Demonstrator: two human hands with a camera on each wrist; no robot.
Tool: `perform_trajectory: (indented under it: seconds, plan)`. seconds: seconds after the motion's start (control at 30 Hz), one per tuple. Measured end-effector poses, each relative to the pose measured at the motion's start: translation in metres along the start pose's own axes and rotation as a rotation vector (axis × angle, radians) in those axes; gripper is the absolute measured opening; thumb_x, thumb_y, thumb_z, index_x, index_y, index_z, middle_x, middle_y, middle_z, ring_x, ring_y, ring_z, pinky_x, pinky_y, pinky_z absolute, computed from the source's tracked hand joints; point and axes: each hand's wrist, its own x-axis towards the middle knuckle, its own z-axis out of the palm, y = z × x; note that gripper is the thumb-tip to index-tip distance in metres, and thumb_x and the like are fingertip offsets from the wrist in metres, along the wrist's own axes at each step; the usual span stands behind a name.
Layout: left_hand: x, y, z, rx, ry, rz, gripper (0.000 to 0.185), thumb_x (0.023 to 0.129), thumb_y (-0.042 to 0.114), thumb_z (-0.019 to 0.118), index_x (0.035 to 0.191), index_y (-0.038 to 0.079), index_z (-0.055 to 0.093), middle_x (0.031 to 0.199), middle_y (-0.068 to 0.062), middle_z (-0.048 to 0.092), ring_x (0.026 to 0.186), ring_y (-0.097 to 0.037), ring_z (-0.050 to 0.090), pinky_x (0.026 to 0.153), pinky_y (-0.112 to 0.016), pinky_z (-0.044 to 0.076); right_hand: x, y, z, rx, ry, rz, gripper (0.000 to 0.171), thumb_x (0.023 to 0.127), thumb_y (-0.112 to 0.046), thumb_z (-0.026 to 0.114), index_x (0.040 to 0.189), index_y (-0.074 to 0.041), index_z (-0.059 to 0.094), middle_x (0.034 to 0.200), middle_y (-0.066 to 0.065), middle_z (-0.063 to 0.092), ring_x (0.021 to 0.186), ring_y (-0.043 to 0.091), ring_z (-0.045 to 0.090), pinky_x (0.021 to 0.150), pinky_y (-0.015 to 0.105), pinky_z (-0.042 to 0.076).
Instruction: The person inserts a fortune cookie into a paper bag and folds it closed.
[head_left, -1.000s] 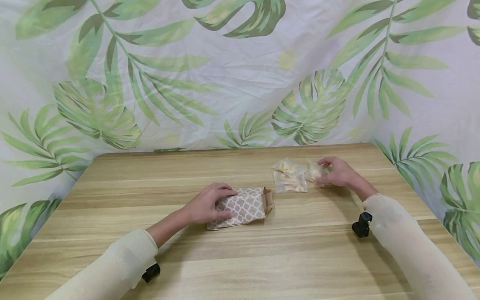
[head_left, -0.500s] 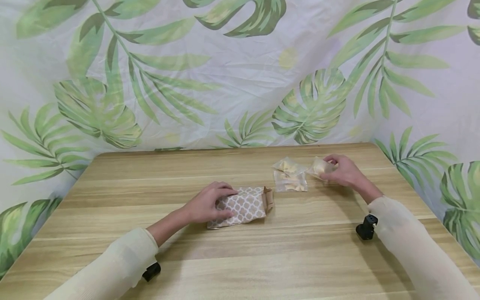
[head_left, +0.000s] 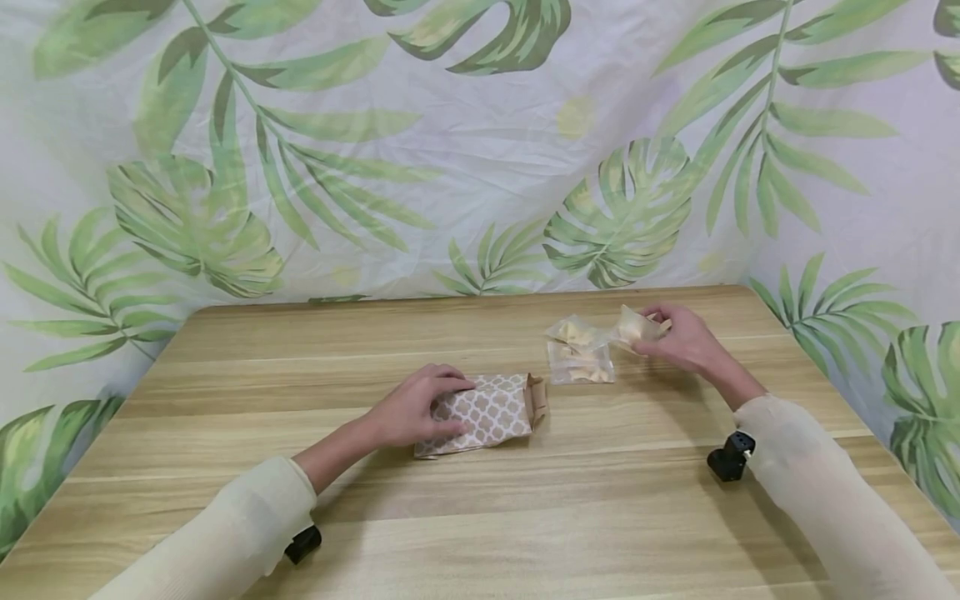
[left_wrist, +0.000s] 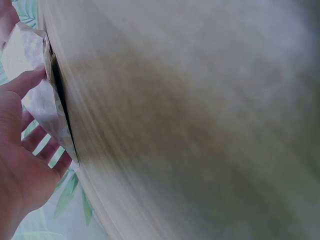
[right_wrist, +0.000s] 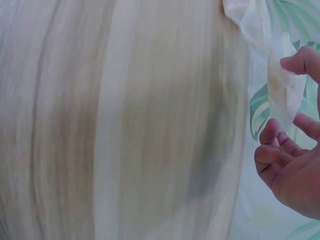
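A paper bag [head_left: 491,412] with a white lattice pattern lies on its side on the table, its folded brown mouth facing right. My left hand [head_left: 420,407] holds it near its left end, thumb on the near side and fingers on the far side. In the left wrist view the thumb [left_wrist: 31,80] presses on the bag. At the back right, my right hand [head_left: 682,340] pinches a small clear packet [head_left: 634,327] with pale yellowish contents. Two similar packets, a rear one [head_left: 576,332] and a front one [head_left: 581,365], lie just left of it, touching each other.
The wood-grain table [head_left: 480,517] ends at a hanging cloth [head_left: 480,150] printed with green leaves. Between the bag's mouth and the packets is a short gap. A black wrist camera [head_left: 731,457] sits under each sleeve.
My right hand has picked up the right-hand packet, moved it slightly back and tipped it up. My left hand and the paper bag have stayed in place.
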Motion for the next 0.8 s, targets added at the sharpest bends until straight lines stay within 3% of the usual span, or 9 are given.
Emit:
perform_trajectory:
  seconds: [0.4,0.8]
  plan:
    - [0.000,0.000,-0.001,-0.004,-0.001,0.007,0.058,0.090,0.028,0.082,0.139,0.002,0.065,0.137,-0.017,0.061,0.127,-0.035,0.056,0.102,-0.053,0.049,-0.002,-0.014,0.004,0.093,-0.017,-0.002,0.061,0.085,-0.017,0.081,0.135,0.007,0.056,0.123,0.026,0.056,0.086,0.027,0.063,0.062,0.027,0.053]
    - [0.000,-0.001,0.000,-0.001,-0.007,0.001,0.058,0.090,0.028,0.082,0.139,0.003,0.065,0.137,-0.017,0.061,0.127,-0.035,0.056,0.103,-0.053,0.049,-0.006,-0.025,0.007,0.103,-0.005,-0.034,0.060,0.084,-0.015,0.082,0.135,0.005,0.058,0.126,0.027,0.056,0.081,0.020,0.059,0.059,0.025,0.049]
